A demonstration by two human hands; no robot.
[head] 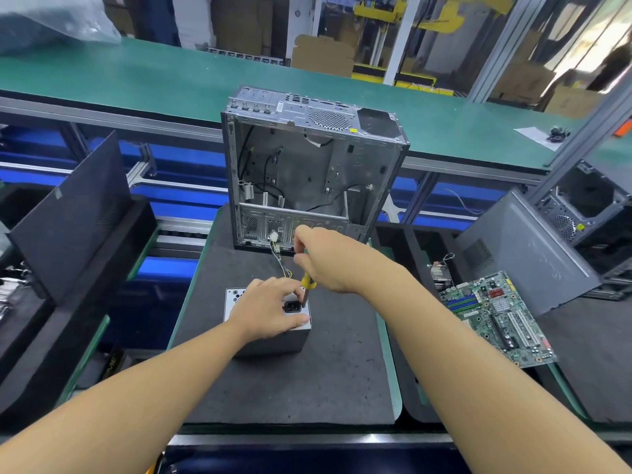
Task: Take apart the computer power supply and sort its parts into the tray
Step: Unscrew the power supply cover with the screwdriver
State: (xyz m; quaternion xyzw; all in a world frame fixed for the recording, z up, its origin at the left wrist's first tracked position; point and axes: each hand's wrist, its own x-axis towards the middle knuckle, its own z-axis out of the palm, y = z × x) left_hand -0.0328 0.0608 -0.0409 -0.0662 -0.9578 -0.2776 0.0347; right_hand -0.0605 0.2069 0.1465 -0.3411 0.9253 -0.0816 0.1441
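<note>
Farthest back, a long green bench (136, 73). In front of it, a dark foam mat (307, 381); carries at its far end an open metal computer case (307, 172), upright, open side toward the camera, a few black cables inside. On the right, a second grey case (523, 248), and near it a green motherboard (496, 319), flat on black foam. On the left, a black panel (75, 206), leaning. In the middle of the mat, near the open case but apart from it, the power supply (273, 343), set on end with the socket face up. Holds it from above with the left hand (270, 309), fingers bent over the top, thumb on the near right corner. Grips with the right hand (325, 265) a screwdriver (308, 281) with yellow handle, shaft pointing down at the top face; tip hidden behind the left fingers, so seems to touch the face, not sure. Behind the supply, a bundle of coloured wires (282, 261), up toward the case.
</note>
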